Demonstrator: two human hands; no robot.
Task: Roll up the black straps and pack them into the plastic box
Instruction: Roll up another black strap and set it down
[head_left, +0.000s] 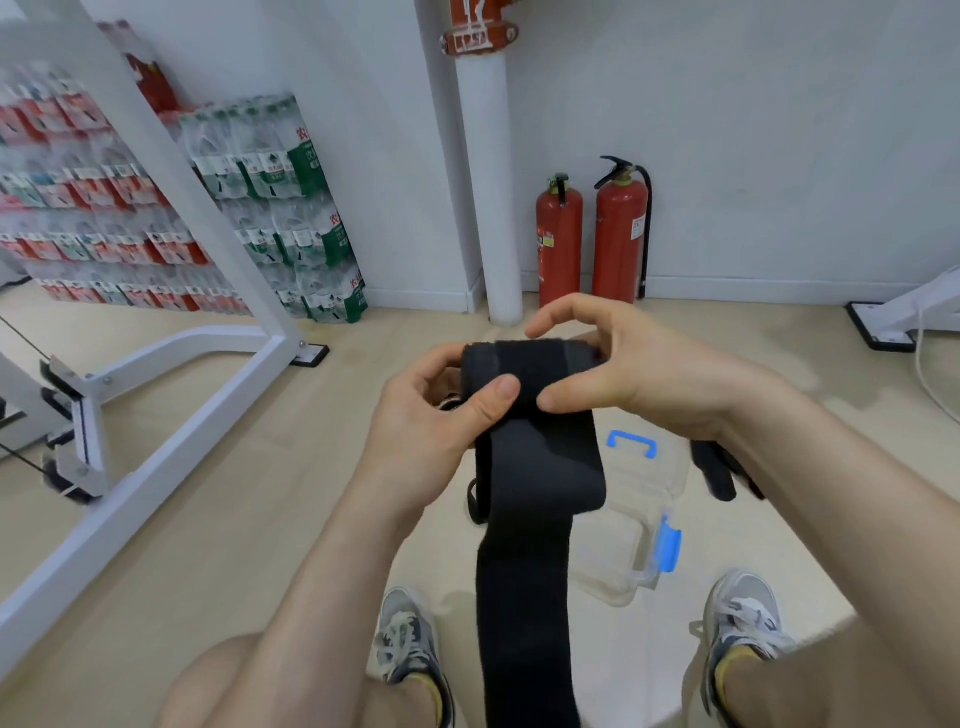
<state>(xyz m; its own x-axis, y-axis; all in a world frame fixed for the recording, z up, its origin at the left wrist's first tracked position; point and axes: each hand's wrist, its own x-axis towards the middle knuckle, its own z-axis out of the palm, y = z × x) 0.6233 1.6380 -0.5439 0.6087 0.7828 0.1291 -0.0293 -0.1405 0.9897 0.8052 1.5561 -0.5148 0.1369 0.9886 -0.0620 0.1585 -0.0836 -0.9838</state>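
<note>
Flooring (260, 519) of a pale tone is carrying the clear plastic box (636, 499) with blue clips, which is sitting just ahead of the person's shoes (405, 639), a second black strap (714, 475) lying just beside it. Above the box, the black strap (530, 597) in hand is hanging down as a long, wide, matte band, its upper end wound into a loose roll (519, 364). It is looking soft, light and limp, and is likely to be springing open unless kept taut, so the surest hold is probably lying across the roll's two sides and its outer wrap. The left hand (431, 415) is gripping the roll's left side, thumb pressing on the wrap; the right hand (639, 374) is pinching the right side, thumb underneath, its other fingers (550, 317) spreading loosely above
</note>
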